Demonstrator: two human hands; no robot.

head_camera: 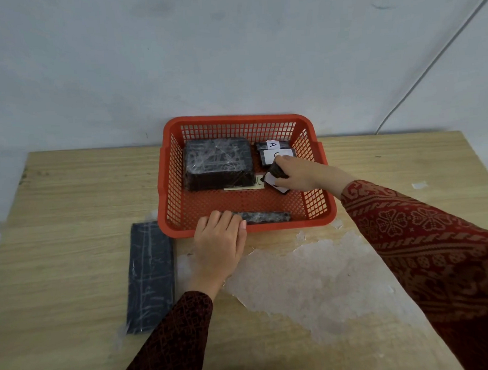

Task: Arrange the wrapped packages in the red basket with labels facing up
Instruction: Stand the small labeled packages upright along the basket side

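Looking down from the head camera: red basket (pixel 248 227) at the back middle of the wooden worktop (pixel 66 190), close to the pale wall.

Inside the basket, five wrapped things. Large black package (pixel 218 163) in the far left part, wrapped in clear film, no label visible on its top. Under its near edge, a pale card (pixel 244 186) sticking out, flat on the basket floor. In the far right corner, small package marked "A" (pixel 272 145), label up. Just in front of it and touching, second small package (pixel 276 156) with a white label up, letter partly hidden. Nearer, a small labelled package (pixel 275 181) tilted, white label turned up, gripped by the right hand (pixel 300 174), fingers closed around its dark end. Along the near wall inside, long thin package (pixel 263 216), dark side showing; left hand (pixel 219 240) over the near rim, fingers curled on the left end of it.

Outside the basket, left of it on the worktop, long flat dark package (pixel 150 276), no label showing.
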